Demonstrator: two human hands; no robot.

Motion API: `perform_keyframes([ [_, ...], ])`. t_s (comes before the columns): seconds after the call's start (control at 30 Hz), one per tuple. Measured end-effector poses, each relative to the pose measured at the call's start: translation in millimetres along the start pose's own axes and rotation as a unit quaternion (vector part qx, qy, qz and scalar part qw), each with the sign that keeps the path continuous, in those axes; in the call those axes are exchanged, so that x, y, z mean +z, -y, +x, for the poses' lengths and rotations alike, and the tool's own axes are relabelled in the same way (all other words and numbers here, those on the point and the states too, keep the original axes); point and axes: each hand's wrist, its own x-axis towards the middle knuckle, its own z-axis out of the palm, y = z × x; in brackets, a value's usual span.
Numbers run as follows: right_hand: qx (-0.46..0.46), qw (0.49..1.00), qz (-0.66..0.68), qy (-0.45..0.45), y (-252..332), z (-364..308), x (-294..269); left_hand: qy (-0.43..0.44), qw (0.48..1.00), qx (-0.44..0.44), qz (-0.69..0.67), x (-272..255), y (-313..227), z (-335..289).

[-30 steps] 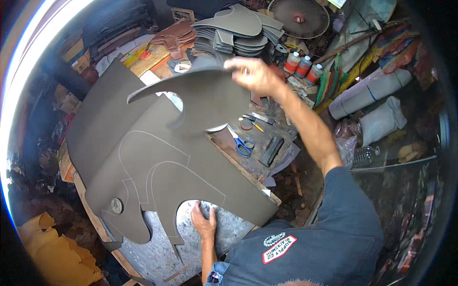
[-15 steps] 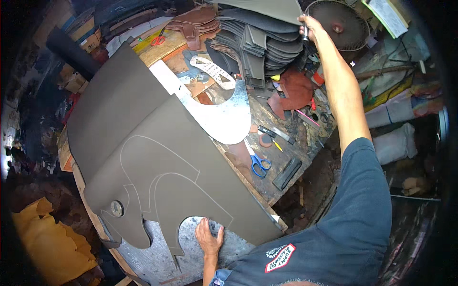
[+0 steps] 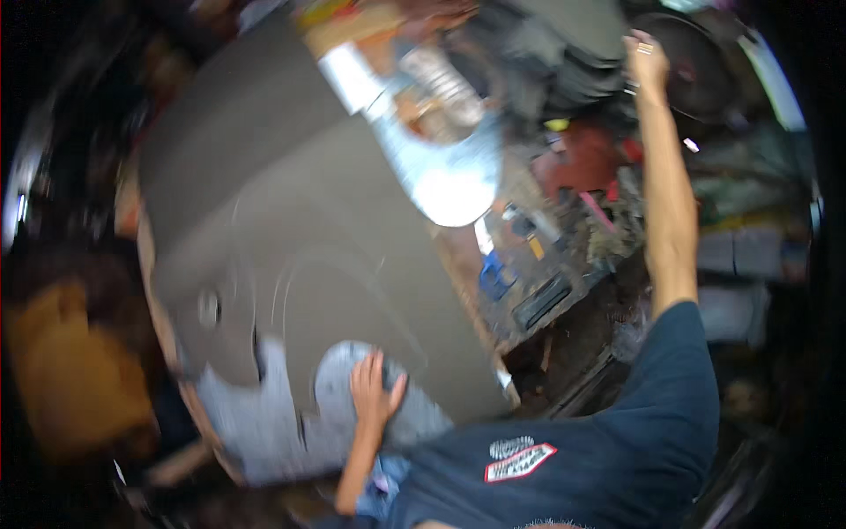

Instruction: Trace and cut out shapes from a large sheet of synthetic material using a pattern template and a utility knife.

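My left hand [image 3: 374, 388] lies with its fingers spread on the speckled grey board [image 3: 256, 432], at the rounded cutout of a large dark grey-brown leather sheet [image 3: 388, 282]. Pale curved outlines are drawn on the sheet, and a small round metal object [image 3: 209, 309] rests on it. My right arm reaches out to the far right. There my right hand [image 3: 648, 66] is closed at the edge of a cut leather piece [image 3: 582, 22], above a stack of dark leather pieces [image 3: 586, 79]. A small shiny bit shows under this fist; motion blur hides its shape.
A white curved template [image 3: 449, 189] lies beside the sheet. Blue-handled scissors [image 3: 495, 275], a black block [image 3: 542, 301] and reddish leather scraps [image 3: 586, 159] are on the bench. Behind my right hand stands a round fan [image 3: 696, 75]. Yellow-tan leather [image 3: 75, 370] hangs low at left.
The whole view has swung and blurred, shifting the bench contents to the right and the sheet's front part upward. Both hands keep about the same places relative to the sheet and the stack.
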Motion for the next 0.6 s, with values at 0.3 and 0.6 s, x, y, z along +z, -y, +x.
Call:
perform_keyframes([
  [0.3, 0.014, 0.873, 0.013, 0.488, 44, -313, -2, -0.096, 0.981, 0.014, -0.17, -4, 2, 24],
  [0.6, 0.124, 0.84, -0.058, 0.524, 120, -514, -71, -0.148, 0.964, -0.22, -0.008, -96, 125, -29],
])
